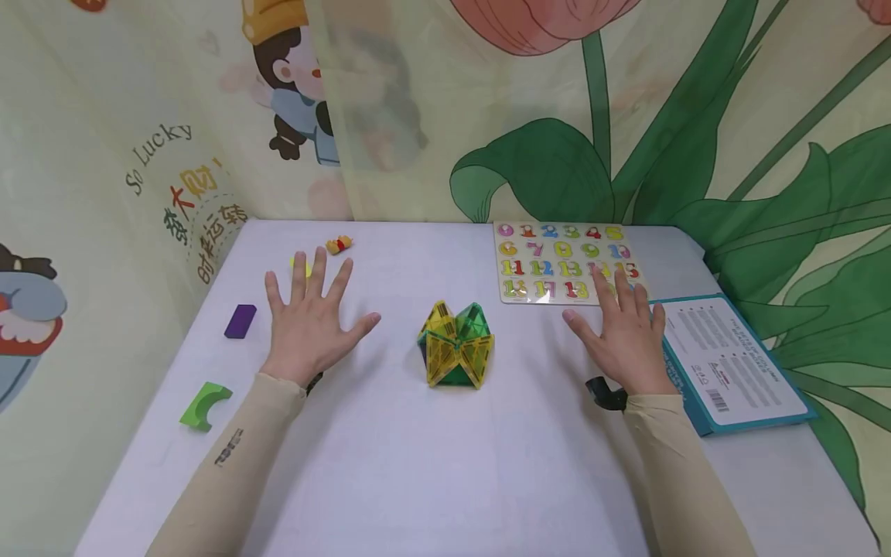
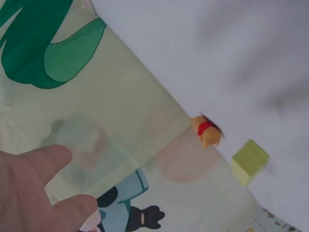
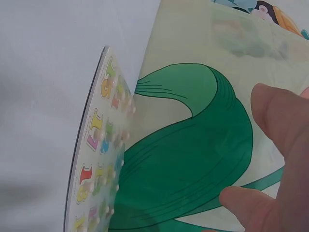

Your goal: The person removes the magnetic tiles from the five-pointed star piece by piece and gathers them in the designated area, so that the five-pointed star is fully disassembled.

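Observation:
Between the two hands, at mid-table in the head view, stands a structure of clear yellow and green magnetic tiles [image 1: 455, 356]. My left hand [image 1: 306, 336] is held up over the table to its left, fingers spread and palm down, with nothing in it. Partly behind its fingertips is a yellow-green block [image 2: 250, 162]. My right hand [image 1: 626, 348] is likewise spread and holds nothing, right of the tiles. Its fingertips overlap the number puzzle board [image 1: 525, 297] in the head view. Thumb and fingertips show in both wrist views, with nothing between them.
A small bear figure [image 1: 339, 244] lies near the back edge. Along the left side are a purple block [image 1: 240, 321] and a green arch block [image 1: 204, 405]. A flat teal-edged box [image 1: 738, 363] lies at the right, beside my right wrist. Printed curtains [image 1: 411, 186] hang behind the table.

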`<state>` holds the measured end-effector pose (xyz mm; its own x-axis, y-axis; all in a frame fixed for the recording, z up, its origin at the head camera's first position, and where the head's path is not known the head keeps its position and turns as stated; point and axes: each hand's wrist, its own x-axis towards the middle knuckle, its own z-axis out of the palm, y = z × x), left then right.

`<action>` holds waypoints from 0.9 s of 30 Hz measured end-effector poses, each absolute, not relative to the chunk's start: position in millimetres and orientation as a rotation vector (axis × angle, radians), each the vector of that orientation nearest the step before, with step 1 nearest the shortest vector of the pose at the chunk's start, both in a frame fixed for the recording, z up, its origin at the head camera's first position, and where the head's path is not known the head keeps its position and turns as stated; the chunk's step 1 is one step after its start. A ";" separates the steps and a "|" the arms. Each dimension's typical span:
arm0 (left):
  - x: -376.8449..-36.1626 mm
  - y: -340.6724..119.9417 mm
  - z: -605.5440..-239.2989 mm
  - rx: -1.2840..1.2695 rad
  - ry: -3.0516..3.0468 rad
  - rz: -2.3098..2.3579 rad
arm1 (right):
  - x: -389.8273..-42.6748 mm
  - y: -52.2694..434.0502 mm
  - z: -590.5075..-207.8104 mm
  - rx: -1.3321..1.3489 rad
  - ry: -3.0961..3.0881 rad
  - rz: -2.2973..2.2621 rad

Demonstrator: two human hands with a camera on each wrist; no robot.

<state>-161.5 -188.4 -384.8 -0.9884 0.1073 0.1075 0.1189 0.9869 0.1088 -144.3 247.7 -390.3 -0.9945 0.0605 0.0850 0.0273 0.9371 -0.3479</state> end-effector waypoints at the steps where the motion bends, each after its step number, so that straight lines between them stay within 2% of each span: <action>1: -160.9 -187.8 -385.7 -0.178 -3.025 -0.180 | -143.5 247.7 -390.9 -0.071 -3.003 0.537; 6: -158.2 -180.5 -391.1 -0.276 -3.009 -0.251 | -139.9 245.2 -394.2 -0.077 -2.997 0.555; 16: -152.3 -153.5 -398.4 -0.955 -2.832 -0.500 | -134.2 231.7 -408.1 -0.040 -2.981 0.557; 27: -161.3 -125.2 -403.0 -1.328 -2.721 -0.500 | -112.1 195.2 -412.8 -0.036 -2.971 0.816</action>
